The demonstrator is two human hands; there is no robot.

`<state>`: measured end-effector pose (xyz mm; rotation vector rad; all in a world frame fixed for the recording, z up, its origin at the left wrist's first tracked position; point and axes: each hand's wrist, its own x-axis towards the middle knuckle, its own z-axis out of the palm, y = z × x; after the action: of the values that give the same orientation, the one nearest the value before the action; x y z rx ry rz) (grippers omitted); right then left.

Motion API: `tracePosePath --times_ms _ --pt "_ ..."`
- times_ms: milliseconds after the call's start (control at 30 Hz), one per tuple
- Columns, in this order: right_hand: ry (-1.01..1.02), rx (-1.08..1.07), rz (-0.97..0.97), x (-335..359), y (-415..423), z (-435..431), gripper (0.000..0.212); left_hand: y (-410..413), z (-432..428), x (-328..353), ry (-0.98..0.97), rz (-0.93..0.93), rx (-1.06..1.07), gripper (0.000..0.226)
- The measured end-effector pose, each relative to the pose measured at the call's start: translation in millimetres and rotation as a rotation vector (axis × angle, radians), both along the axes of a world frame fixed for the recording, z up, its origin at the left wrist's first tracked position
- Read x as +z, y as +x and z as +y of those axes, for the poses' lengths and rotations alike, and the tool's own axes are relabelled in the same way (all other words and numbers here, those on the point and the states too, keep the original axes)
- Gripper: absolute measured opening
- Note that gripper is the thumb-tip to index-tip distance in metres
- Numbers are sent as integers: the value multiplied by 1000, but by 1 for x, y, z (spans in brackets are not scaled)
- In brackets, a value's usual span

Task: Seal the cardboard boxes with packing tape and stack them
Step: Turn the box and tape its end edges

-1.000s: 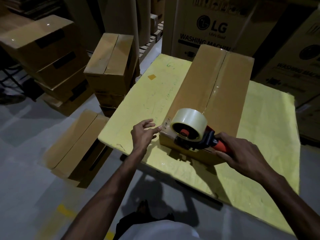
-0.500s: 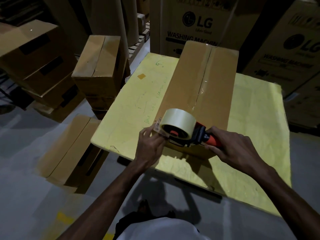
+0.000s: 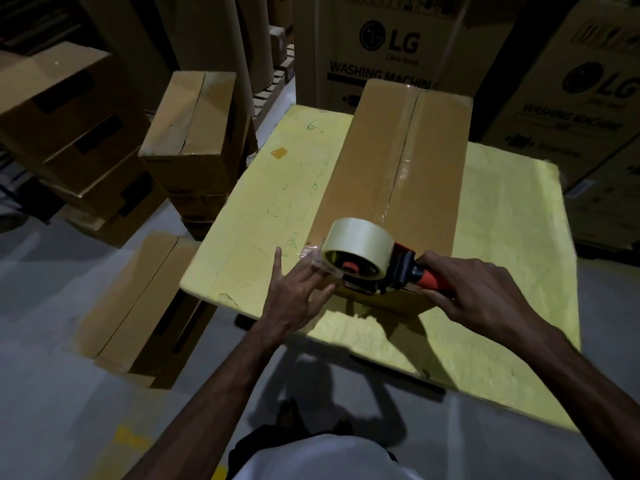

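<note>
Change: a second ago the left hand sat with fingers curled at the near left corner of the long brown cardboard box. Half a second ago it had closed in on the front of the black-and-orange handheld tape dispenser. Now its fingers are straightened and fanned against the loose clear tape end at the dispenser's nose. The dispenser has kept its place at the box's near end, lower centre of the frame.

Reading: the tape end is probably being freed to start a strip. A glossy band already shows along the box's centre seam, so sealing looks part done and stacking of this box not yet begun.

Left hand: lower centre-left, open, with fingers extended and thumb spread to the left. Fingertips touch the tape end and the dispenser's front plate; no pinch is visible.

Right hand: lower centre-right, closed round the dispenser's orange handle and gripping it.

Location, left to right: stack of brown cardboard boxes at left, just beside the pale yellow counter — the long box lies lengthwise on that counter, centre to upper centre.
</note>
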<state>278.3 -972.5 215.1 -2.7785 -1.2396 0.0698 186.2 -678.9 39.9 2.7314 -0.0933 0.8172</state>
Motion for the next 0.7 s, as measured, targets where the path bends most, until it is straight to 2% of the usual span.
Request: tracePosePath --times_ms 433,567,700 --pt "-56 -68 -92 18 7 -57 44 3 7 -8 113 12 -19 54" --pt "-66 -78 -113 14 4 -58 43 3 -4 -5 86 31 42 60" --pt "-63 -71 -139 13 2 -55 41 0 -35 -3 177 95 119 69"
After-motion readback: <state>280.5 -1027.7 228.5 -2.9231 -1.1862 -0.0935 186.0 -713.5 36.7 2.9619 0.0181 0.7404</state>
